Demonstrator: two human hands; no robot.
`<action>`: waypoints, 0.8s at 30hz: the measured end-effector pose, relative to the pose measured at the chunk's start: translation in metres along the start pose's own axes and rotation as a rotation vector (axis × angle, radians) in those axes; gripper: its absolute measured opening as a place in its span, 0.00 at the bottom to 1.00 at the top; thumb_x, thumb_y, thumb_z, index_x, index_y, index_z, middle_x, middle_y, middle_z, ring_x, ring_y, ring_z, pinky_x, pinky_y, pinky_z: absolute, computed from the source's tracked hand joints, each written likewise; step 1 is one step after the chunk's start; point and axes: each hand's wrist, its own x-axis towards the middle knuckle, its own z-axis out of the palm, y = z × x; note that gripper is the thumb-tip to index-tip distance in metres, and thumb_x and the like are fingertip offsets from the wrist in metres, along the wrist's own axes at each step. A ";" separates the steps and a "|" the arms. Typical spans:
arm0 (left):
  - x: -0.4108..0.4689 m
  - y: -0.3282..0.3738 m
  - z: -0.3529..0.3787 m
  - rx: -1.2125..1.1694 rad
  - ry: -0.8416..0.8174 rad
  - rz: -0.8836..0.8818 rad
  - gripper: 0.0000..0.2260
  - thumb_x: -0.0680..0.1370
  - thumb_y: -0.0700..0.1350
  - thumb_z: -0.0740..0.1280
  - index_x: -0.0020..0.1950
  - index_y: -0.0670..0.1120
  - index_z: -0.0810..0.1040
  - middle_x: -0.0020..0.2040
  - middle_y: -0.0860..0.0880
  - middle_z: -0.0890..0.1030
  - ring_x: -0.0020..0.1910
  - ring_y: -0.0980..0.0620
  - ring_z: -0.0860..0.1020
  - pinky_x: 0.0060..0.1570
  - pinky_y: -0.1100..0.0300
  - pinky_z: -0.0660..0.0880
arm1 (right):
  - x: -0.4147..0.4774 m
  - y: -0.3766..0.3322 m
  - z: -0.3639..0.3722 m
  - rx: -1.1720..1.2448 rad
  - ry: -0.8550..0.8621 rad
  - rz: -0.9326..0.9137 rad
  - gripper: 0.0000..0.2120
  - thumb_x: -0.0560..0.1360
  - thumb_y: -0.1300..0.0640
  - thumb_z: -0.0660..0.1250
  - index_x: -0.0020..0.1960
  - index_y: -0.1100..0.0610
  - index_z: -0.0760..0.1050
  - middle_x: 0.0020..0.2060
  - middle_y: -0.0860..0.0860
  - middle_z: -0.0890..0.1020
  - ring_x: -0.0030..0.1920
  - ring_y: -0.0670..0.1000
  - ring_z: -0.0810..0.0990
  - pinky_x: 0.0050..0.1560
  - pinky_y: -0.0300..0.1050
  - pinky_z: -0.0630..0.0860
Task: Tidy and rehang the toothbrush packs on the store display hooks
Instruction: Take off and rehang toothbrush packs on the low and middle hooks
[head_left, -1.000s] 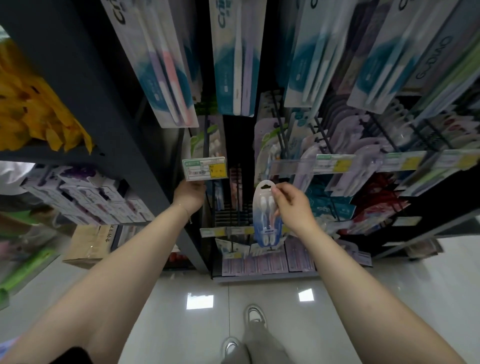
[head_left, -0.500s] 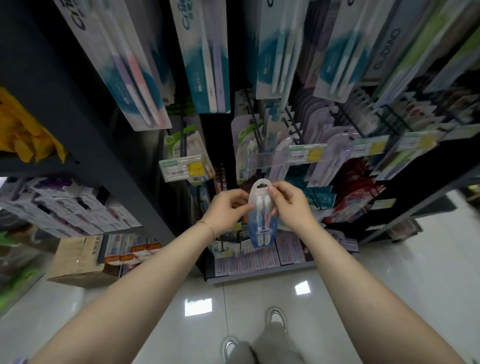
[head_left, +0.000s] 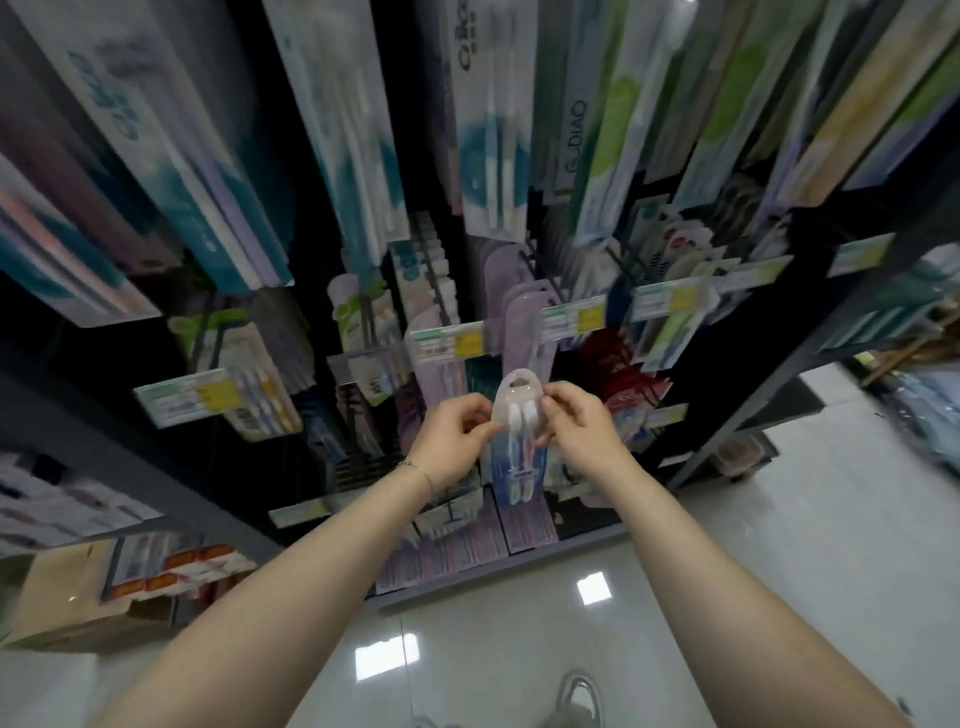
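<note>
A clear blister toothbrush pack (head_left: 515, 441) with two brushes and a hang hole at its top is held upright in front of the display. My left hand (head_left: 451, 439) pinches its left edge and my right hand (head_left: 579, 426) pinches its right edge near the top. Just behind it hang lilac toothbrush packs (head_left: 522, 322) on a hook with a price tag (head_left: 449, 343) beside it. The hook itself is hidden by the packs.
Long toothbrush packs (head_left: 488, 130) hang on upper rows overhead. More packs fill lower hooks and the bottom shelf (head_left: 467, 551). A dark shelf upright (head_left: 769, 395) stands to the right. A cardboard box (head_left: 67, 597) sits on the floor at left. My shoe (head_left: 576, 696) shows on the tiled floor.
My left hand left the price tag at the left and joined the right on the pack. Both hands and the pack rose toward the lilac packs as the view shifted right.
</note>
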 end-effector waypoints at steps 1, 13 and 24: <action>0.006 0.007 0.013 -0.008 -0.014 -0.001 0.03 0.77 0.44 0.69 0.45 0.45 0.80 0.40 0.51 0.83 0.40 0.55 0.81 0.46 0.55 0.79 | 0.001 0.005 -0.015 -0.019 -0.003 0.009 0.08 0.81 0.60 0.57 0.51 0.54 0.75 0.39 0.49 0.80 0.34 0.49 0.80 0.46 0.56 0.81; 0.065 0.087 0.136 -0.072 -0.004 0.020 0.02 0.78 0.41 0.68 0.46 0.44 0.79 0.43 0.48 0.82 0.45 0.51 0.80 0.47 0.59 0.76 | 0.033 0.049 -0.147 -0.030 0.134 0.095 0.07 0.81 0.60 0.58 0.47 0.55 0.74 0.38 0.54 0.79 0.36 0.53 0.79 0.45 0.55 0.78; 0.103 0.092 0.143 -0.170 0.115 -0.101 0.05 0.80 0.44 0.64 0.47 0.46 0.78 0.46 0.47 0.81 0.48 0.48 0.80 0.52 0.55 0.76 | 0.081 0.032 -0.158 -0.001 0.137 0.104 0.10 0.81 0.58 0.57 0.44 0.51 0.74 0.36 0.49 0.79 0.39 0.54 0.79 0.39 0.44 0.74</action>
